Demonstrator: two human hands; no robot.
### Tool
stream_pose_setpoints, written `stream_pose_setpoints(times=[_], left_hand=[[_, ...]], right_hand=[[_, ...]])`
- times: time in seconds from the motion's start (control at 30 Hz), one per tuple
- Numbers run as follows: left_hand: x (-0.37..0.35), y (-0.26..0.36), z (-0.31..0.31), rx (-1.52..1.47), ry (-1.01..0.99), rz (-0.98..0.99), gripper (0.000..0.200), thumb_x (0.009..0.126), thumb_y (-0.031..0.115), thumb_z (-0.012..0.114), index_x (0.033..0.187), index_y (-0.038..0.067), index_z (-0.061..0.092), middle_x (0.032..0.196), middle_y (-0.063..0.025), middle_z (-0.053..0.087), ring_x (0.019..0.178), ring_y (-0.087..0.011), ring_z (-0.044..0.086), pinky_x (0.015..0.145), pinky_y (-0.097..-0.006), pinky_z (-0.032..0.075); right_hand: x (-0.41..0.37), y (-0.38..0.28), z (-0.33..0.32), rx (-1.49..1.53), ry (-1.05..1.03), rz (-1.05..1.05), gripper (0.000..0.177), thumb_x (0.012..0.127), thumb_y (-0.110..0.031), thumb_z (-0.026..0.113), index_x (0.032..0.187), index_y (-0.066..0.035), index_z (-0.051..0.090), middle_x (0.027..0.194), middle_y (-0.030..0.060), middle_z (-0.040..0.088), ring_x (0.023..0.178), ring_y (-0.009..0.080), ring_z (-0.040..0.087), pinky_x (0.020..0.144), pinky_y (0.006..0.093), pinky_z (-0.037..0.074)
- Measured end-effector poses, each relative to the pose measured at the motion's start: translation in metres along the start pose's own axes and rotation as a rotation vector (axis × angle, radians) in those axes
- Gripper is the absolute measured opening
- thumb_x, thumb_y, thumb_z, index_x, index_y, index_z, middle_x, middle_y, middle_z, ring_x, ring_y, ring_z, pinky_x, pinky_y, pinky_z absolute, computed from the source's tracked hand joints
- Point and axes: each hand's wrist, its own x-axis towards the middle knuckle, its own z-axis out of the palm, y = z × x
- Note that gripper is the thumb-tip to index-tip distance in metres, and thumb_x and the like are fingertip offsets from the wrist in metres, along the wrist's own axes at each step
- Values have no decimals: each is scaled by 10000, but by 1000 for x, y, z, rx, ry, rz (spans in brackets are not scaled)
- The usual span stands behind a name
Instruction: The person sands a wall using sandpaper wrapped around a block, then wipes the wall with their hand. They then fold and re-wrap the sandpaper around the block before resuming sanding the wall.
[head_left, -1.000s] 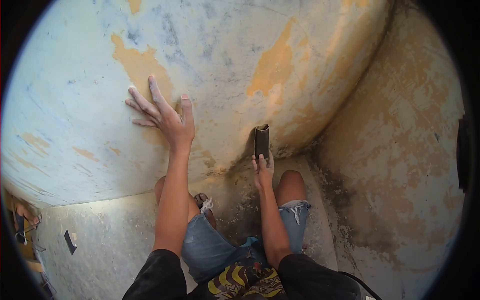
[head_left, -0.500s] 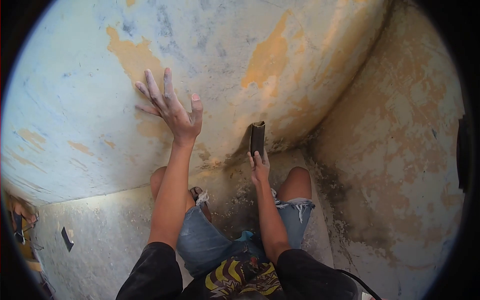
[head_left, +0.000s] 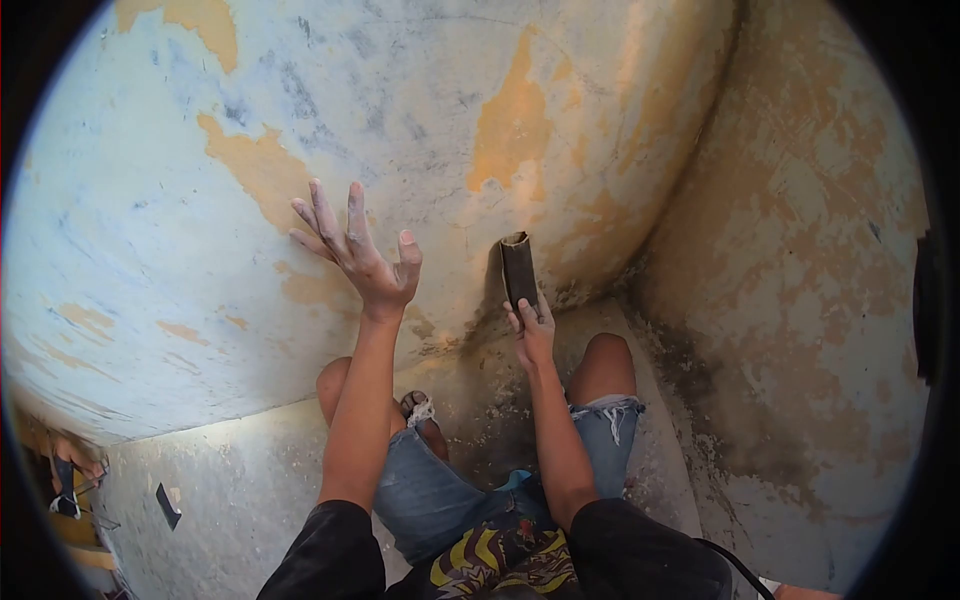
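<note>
My left hand, dusted with pale powder, is raised against the patchy wall with its fingers spread and nothing in it. Lower and to the right, my right hand grips the bottom end of a dark sanding block that looks wrapped in sandpaper. The block stands nearly upright in view, close to the wall, and its folded upper edge shows a lighter brown. Orange-tan patches show through the wall's whitish coat above both hands.
A second stained wall meets the first at a corner on the right. Below are my bent knees in torn denim shorts. A small black strip lies on the grey floor. Part of another person shows at the far left.
The camera view has shifted, so the wall patches sit lower and further left. My left hand appears lower and slightly right; my right hand keeps its hold on the block.
</note>
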Motion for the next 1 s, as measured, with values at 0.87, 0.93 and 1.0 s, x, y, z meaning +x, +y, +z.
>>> stream_pose_setpoints(times=[0.87,0.93,1.0], left_hand=[[8,18,3,175,-254,-26,893,727,424,764,1513,213,395,1628,-146,206,1517,-390,93,1110,-702,-89],[4,17,1,186,-269,-31,887,732,423,760,1513,213,395,1629,-147,204,1516,-392,92,1111,-702,-90],[7,17,5,194,-253,-7,881,737,421,756,1513,212,396,1629,-148,202,1516,-394,91,1111,-701,-92]], right_hand=[[2,-37,27,36,11,-67,437,945,-120,679,1331,13,523,981,52,669,832,129,691,631,176,572],[-2,-24,9,-23,67,-38,448,947,-126,678,1341,10,516,980,47,666,831,124,689,633,174,571],[2,-27,5,-59,102,-39,459,948,-132,678,1352,7,510,980,42,664,830,119,687,635,172,569]])
